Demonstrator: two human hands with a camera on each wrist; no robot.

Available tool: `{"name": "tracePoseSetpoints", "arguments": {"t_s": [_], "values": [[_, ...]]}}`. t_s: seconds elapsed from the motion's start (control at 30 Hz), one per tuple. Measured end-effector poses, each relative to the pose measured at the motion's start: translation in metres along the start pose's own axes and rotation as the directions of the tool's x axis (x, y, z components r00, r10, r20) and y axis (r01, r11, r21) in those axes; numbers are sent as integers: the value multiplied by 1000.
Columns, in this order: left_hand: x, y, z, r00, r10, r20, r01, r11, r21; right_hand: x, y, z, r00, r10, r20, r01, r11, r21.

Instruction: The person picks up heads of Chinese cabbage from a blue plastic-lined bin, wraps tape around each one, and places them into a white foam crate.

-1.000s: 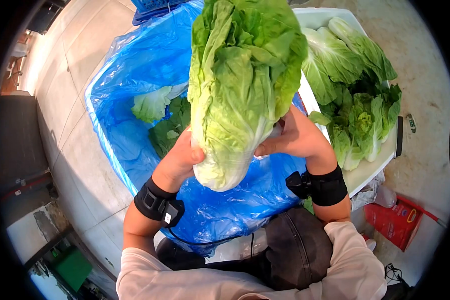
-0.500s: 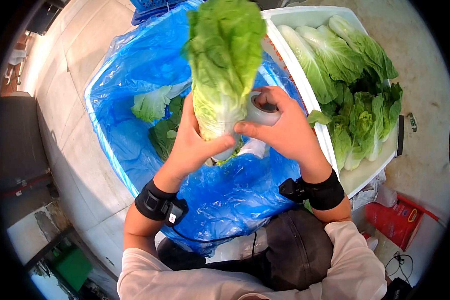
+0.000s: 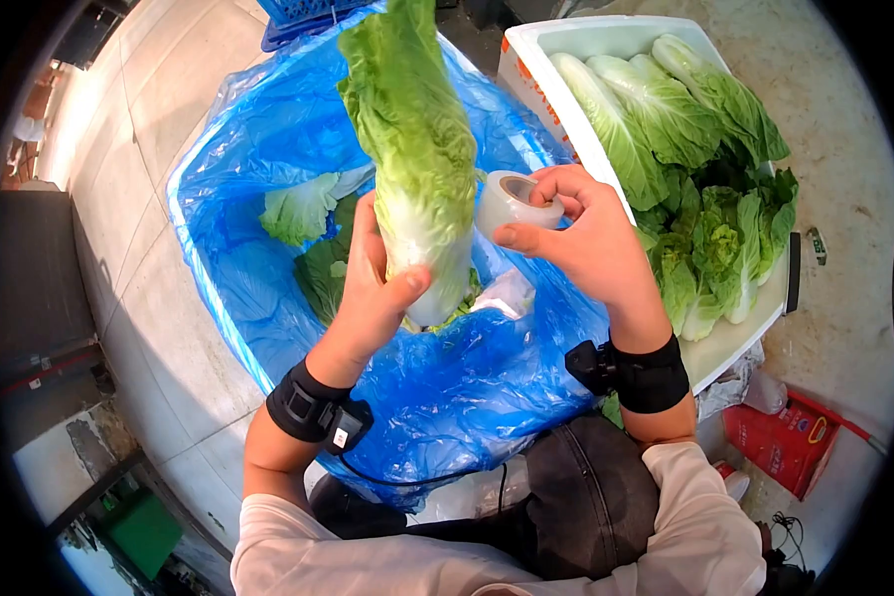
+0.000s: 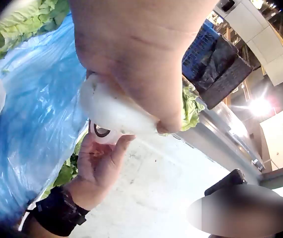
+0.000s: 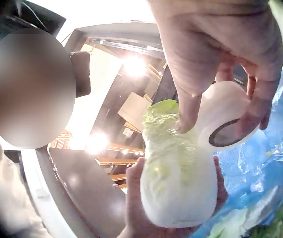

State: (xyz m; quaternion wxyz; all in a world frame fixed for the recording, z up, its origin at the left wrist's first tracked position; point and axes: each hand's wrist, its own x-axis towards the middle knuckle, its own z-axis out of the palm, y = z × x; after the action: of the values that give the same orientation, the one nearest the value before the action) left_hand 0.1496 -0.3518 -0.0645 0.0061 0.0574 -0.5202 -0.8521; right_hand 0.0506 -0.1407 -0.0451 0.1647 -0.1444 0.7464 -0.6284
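The left hand (image 3: 375, 283) grips a long green cabbage (image 3: 422, 169) round its white base, leaves pointing away from the body. Beside it, the right hand (image 3: 591, 233) holds a roll of clear film (image 3: 512, 206), with fingertips in the core. In the right wrist view the film roll (image 5: 220, 111) is next to the cabbage (image 5: 178, 183), whose surface looks shiny, as if covered with film. The left wrist view shows the white cabbage base (image 4: 116, 106) under the left hand (image 4: 136, 54), and the right hand (image 4: 99, 163) beyond it.
Below the hands is a container lined with a blue bag (image 3: 447, 387), with loose leaves (image 3: 303, 209) inside. A white box (image 3: 606, 149) on the right holds several cabbages (image 3: 666, 119). A red dustpan-like object (image 3: 785, 442) lies at the lower right.
The cabbage has moved left and turned, its leafy end tilting left. The right hand has moved away from the cabbage base with the roll, which is now more visible.
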Motion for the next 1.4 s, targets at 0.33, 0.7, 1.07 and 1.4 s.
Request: {"name": "tracePoseSetpoints", "arguments": {"t_s": [0.33,0.7,1.07,1.4], "values": [[-4,0,-9,958,-282,49,285,927,-244,0,-21,-8,982,95,165,-127,973,191],[-8,5,-14,929,-233,289,337,853,-398,4,-1,-3,991,84,102,-82,996,-23],[-6,14,-9,986,-166,4,165,982,89,-2,-2,10,941,161,298,-265,898,351],[-4,-6,-12,982,-162,93,164,986,-13,0,2,4,992,-2,128,6,1000,-26]]}}
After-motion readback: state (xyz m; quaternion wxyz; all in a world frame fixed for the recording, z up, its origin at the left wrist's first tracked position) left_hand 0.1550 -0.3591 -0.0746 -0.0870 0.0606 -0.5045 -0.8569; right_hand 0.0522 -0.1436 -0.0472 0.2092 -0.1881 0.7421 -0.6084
